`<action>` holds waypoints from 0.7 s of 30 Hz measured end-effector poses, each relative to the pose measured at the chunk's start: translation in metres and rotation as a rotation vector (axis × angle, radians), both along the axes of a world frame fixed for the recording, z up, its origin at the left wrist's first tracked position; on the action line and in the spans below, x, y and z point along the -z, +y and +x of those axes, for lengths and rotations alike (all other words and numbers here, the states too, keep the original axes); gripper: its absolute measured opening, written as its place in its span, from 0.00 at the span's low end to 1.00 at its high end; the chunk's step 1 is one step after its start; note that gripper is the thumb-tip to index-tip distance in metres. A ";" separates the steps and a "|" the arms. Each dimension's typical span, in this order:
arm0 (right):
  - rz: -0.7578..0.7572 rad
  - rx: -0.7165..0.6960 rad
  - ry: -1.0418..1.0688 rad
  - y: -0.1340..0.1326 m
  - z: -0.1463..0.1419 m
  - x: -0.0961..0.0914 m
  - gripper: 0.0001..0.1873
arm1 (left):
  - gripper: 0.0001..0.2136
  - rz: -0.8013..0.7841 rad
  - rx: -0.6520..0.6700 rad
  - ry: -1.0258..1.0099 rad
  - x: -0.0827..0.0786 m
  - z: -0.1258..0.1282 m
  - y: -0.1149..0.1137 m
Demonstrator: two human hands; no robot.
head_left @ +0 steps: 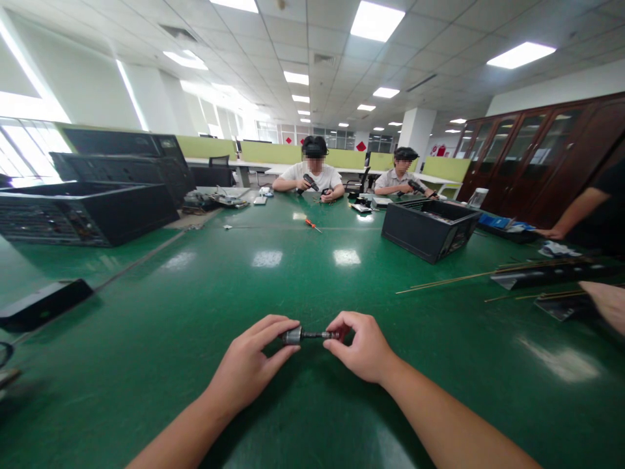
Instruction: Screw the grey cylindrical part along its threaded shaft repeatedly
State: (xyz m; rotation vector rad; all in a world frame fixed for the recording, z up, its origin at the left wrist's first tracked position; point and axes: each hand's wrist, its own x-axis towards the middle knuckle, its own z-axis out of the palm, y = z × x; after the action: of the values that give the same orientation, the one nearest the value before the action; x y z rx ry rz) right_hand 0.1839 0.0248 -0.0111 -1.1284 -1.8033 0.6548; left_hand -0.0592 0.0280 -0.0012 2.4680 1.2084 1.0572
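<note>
Between my hands, over the green table, a small metal tool part lies level: a thick grey cylinder with a thin dark shaft coming out of its right side. My left hand is closed around the cylinder, thumb below and fingers above. With thumb and forefinger, my right hand pinches the far end of the shaft, where a reddish bit shows. The fingertips partly cover both ends. I cannot tell whether the part touches the tabletop.
Farther ahead lies a screwdriver with an orange handle. Black computer cases stand at right and left. Thin brass-coloured rods lie at right, near another person's hand. Two people holding power drills sit across the table.
</note>
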 end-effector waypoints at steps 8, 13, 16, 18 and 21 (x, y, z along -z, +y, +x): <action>0.000 -0.010 -0.010 -0.001 -0.001 -0.001 0.03 | 0.10 0.029 0.012 -0.018 -0.003 0.000 0.002; 0.005 0.014 0.024 0.003 0.004 -0.001 0.04 | 0.10 0.030 -0.006 -0.007 -0.006 -0.002 0.003; -0.041 0.054 0.147 0.011 0.010 0.003 0.07 | 0.11 0.028 -0.050 -0.027 -0.005 -0.006 0.005; -0.116 0.046 0.292 0.018 0.013 0.008 0.12 | 0.12 -0.024 -0.101 -0.066 -0.005 -0.006 0.006; -0.231 0.026 0.489 0.028 0.014 0.015 0.23 | 0.18 -0.206 -0.163 -0.257 -0.010 -0.003 0.006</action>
State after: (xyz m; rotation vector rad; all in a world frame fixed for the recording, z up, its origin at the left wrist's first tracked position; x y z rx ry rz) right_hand 0.1981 0.0531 -0.0263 -1.0267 -1.3178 1.0429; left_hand -0.0618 0.0343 0.0084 2.0379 1.3744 1.1823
